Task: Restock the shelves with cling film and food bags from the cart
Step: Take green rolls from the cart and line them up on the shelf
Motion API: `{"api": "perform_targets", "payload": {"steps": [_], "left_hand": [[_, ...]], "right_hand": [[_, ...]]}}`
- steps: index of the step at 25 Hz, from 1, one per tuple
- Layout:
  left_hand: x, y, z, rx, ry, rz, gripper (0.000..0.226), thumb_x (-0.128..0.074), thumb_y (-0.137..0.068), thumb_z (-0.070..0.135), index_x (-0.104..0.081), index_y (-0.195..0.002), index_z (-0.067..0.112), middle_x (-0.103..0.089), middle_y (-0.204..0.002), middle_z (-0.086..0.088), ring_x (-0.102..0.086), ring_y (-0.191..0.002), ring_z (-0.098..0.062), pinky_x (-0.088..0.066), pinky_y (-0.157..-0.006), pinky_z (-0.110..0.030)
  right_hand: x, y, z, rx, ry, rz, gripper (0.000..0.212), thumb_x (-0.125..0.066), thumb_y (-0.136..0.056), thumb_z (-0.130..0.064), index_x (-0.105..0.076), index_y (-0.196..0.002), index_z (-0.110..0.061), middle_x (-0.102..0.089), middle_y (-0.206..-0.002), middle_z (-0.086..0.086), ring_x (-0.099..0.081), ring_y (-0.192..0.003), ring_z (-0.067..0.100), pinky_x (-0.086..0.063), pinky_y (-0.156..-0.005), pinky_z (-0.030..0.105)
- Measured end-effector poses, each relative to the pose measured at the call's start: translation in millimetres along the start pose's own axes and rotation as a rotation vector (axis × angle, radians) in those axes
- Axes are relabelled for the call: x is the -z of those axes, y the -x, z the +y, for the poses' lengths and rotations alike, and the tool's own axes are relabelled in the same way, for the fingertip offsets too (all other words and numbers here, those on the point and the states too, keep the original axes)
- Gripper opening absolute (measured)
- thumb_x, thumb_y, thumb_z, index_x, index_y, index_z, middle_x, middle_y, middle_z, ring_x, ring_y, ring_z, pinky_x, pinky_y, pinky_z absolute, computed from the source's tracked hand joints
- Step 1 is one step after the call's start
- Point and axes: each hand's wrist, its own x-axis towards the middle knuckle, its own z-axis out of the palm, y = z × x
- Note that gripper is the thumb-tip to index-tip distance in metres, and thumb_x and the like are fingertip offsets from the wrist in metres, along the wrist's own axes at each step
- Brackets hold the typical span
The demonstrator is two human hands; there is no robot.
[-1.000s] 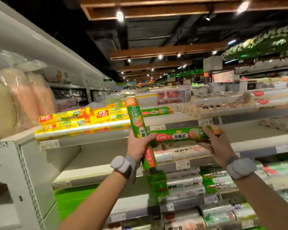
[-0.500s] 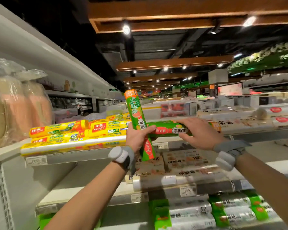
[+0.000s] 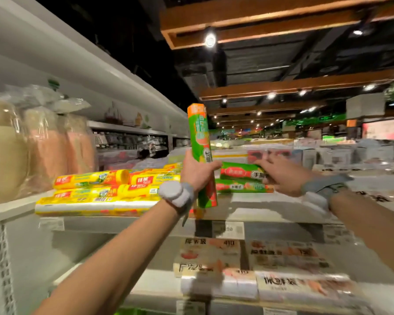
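My left hand (image 3: 197, 172) grips a green and orange roll box (image 3: 200, 137) that stands nearly upright in front of the top shelf (image 3: 248, 211). My right hand (image 3: 280, 173) holds a second green roll box (image 3: 239, 173) lying sideways, on top of another green box (image 3: 241, 187) that rests on that shelf. My right fingers cover the held box's right end. Both wrists wear grey bands.
Yellow roll boxes (image 3: 105, 185) are stacked on the same shelf to the left. Bagged goods (image 3: 32, 142) stand at far left. The shelf below holds pale food bag packs (image 3: 255, 264). Price tags (image 3: 229, 229) line the shelf edge.
Both hands rose and moved forward to the top shelf. The sideways green box went from below shelf level to lying on the green box on the shelf. The view tilted upward.
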Motion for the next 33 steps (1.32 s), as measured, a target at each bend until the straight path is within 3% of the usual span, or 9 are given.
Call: {"api": "perform_targets", "payload": {"steps": [4,6,8,10,14,17,20,27,33], "left_hand": [[-6.4,-28.7,4.9,0.02,-0.092,-0.024,0.053,-0.083,-0.074,0.016,-0.049,-0.113,0.009,-0.061,-0.091,-0.002,-0.063,-0.072,-0.016,-0.057,-0.064,-0.03],[-13.4,-44.5,1.6,0.051,-0.131,-0.05,0.053,-0.084,-0.073,0.016,-0.05,-0.112,0.008,-0.064,-0.095,-0.007,-0.068,-0.081,-0.025,-0.06,-0.074,-0.038],[-19.5,-61.4,-6.0,0.092,-0.059,-0.088,0.05,-0.083,-0.074,0.01,-0.05,-0.111,0.003,-0.066,-0.092,-0.013,-0.071,-0.073,-0.032,-0.061,-0.067,-0.046],[-24.7,-77.1,-8.1,0.12,0.002,-0.128,0.048,-0.081,-0.075,0.008,-0.05,-0.11,0.001,-0.066,-0.089,-0.017,-0.07,-0.061,-0.033,-0.06,-0.056,-0.042],[-34.2,-109.5,-13.3,0.136,0.097,-0.149,0.033,-0.08,-0.076,0.009,-0.055,-0.095,-0.001,-0.07,-0.093,-0.026,-0.068,-0.059,-0.035,-0.06,-0.062,-0.054],[-39.0,-123.5,-16.5,0.113,0.092,-0.14,0.026,-0.079,-0.08,0.014,-0.053,-0.084,0.009,-0.068,-0.084,-0.018,-0.065,-0.059,-0.028,-0.061,-0.067,-0.05],[-42.5,-131.8,-21.0,0.133,0.139,-0.177,0.026,-0.077,-0.082,0.015,-0.052,-0.085,0.01,-0.065,-0.08,-0.015,-0.063,-0.06,-0.028,-0.061,-0.072,-0.05],[-48.9,-139.7,-26.3,0.143,0.138,-0.224,0.025,-0.075,-0.084,0.012,-0.051,-0.087,0.006,-0.061,-0.077,-0.014,-0.059,-0.051,-0.024,-0.058,-0.056,-0.035],[-52.6,-140.2,-29.2,0.153,0.138,-0.243,0.025,-0.075,-0.084,0.013,-0.051,-0.088,0.007,-0.061,-0.079,-0.014,-0.06,-0.053,-0.025,-0.058,-0.06,-0.038]], "right_hand": [[-23.6,-29.0,6.6,0.046,0.036,-0.015,0.058,-0.052,-0.098,-0.031,-0.025,-0.149,-0.025,-0.037,-0.145,0.005,-0.036,-0.133,0.026,-0.04,-0.103,0.043],[-42.3,-50.0,10.1,0.067,0.032,-0.022,0.054,-0.055,-0.096,-0.031,-0.032,-0.145,-0.025,-0.04,-0.144,0.003,-0.039,-0.129,0.022,-0.04,-0.104,0.041],[-58.1,-71.2,12.4,0.054,0.01,-0.079,0.053,-0.055,-0.096,-0.03,-0.035,-0.144,-0.025,-0.041,-0.143,0.002,-0.04,-0.129,0.022,-0.042,-0.104,0.042],[-65.4,-88.9,16.5,0.039,0.019,-0.154,0.052,-0.055,-0.097,-0.028,-0.035,-0.145,-0.025,-0.045,-0.138,0.005,-0.045,-0.122,0.022,-0.045,-0.101,0.039],[-77.2,-116.6,11.6,0.077,0.018,-0.204,0.048,-0.059,-0.094,-0.027,-0.044,-0.139,-0.021,-0.055,-0.129,0.004,-0.054,-0.112,0.021,-0.048,-0.094,0.035],[-97.0,-131.0,9.2,0.078,0.031,-0.192,0.04,-0.059,-0.093,-0.028,-0.049,-0.131,-0.022,-0.06,-0.119,0.004,-0.057,-0.102,0.02,-0.051,-0.089,0.037],[-114.3,-139.9,2.1,0.049,0.022,-0.208,0.046,-0.057,-0.094,-0.025,-0.043,-0.138,-0.025,-0.057,-0.12,0.006,-0.057,-0.104,0.022,-0.05,-0.087,0.035],[-130.2,-153.2,4.1,0.014,0.124,-0.221,0.05,-0.053,-0.097,-0.026,-0.035,-0.144,-0.024,-0.041,-0.129,0.01,-0.04,-0.12,0.028,-0.05,-0.088,0.047],[-129.4,-164.5,0.8,0.052,0.167,-0.199,0.046,-0.057,-0.093,-0.031,-0.047,-0.136,-0.019,-0.049,-0.122,0.007,-0.049,-0.111,0.026,-0.051,-0.087,0.042]]}}
